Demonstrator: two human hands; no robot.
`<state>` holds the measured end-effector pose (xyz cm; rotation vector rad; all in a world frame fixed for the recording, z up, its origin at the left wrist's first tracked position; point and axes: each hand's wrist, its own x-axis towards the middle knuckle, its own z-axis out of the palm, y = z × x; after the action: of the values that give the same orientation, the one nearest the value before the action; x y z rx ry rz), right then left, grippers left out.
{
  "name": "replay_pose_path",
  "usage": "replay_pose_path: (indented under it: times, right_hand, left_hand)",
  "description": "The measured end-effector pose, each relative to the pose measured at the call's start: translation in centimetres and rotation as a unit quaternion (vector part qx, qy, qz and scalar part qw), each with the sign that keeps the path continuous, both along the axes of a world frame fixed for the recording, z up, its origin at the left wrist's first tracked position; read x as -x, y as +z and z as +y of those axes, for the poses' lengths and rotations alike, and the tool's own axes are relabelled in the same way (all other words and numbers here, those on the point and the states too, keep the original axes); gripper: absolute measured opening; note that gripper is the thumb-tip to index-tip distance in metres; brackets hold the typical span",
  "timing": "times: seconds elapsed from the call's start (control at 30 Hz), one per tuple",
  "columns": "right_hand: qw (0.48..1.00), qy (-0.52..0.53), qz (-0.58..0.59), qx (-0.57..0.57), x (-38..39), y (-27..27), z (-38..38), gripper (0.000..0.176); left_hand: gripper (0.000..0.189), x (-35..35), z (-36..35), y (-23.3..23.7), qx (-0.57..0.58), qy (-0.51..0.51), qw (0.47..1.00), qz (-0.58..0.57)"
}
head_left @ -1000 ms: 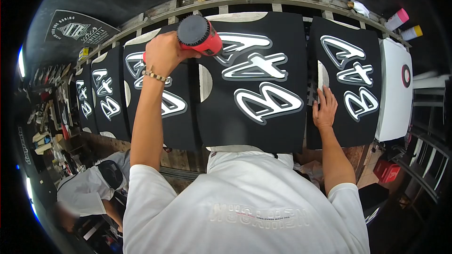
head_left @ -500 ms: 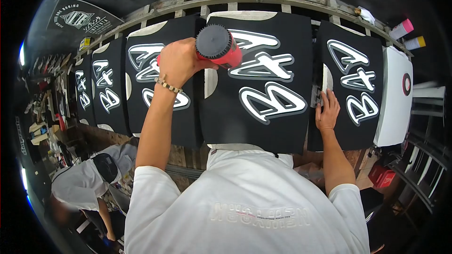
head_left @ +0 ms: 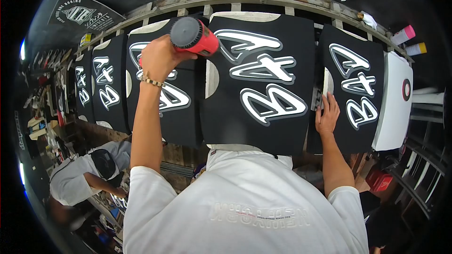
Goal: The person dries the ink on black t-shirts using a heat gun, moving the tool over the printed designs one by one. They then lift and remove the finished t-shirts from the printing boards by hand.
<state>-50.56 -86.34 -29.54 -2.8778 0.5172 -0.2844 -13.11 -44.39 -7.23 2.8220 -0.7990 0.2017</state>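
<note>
My left hand (head_left: 159, 59) is wrapped around a red heat gun (head_left: 202, 40) with a dark ribbed rear cap. I hold it above the gap between two black shirts, its body angled toward the centre black shirt (head_left: 256, 134). That shirt lies flat on a board and carries large white, grey-outlined lettering. My right hand (head_left: 326, 115) rests with fingers stretched on the left edge of the right-hand black shirt (head_left: 365, 129), beside a pale board edge and a small grey metal part. The heat gun's grip is mostly hidden by my left hand.
More lettered black shirts (head_left: 110, 117) line up to the left; a white board (head_left: 394, 103) with a dark ring stands at the right end. A wooden rail (head_left: 263, 1) runs behind. Pink-capped (head_left: 402, 34) and yellow-capped (head_left: 415, 49) cans sit back right. Another person (head_left: 80, 178) bends at lower left.
My left hand and the heat gun have moved left and slightly away from me. My right hand stays on the shirt edge. The other person's arm has shifted.
</note>
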Motion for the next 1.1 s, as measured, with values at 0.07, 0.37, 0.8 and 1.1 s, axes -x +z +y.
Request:
replay_pose_path:
  times: [0.07,0.37,0.8,1.1]
  right_hand:
    - [1.000,0.002,-0.001,0.003,0.0,0.0,0.0,0.056]
    - [1.000,-0.002,-0.003,0.004,0.0,-0.2,0.1,0.052]
    - [1.000,0.002,-0.001,0.013,0.0,-0.2,0.0,0.051]
    - [1.000,-0.003,0.008,0.008,-0.1,0.0,0.1,0.050]
  left_hand:
    - [0.055,0.4,-0.9,0.1,-0.004,-0.024,0.999,0.036]
    - [0.056,-0.6,-2.6,-1.0,0.018,-0.028,0.999,0.032]
    - [0.056,-4.9,0.7,0.8,-0.057,0.048,0.997,-0.001]
    - [0.056,-5.9,-2.6,0.6,-0.035,0.036,0.999,0.018]
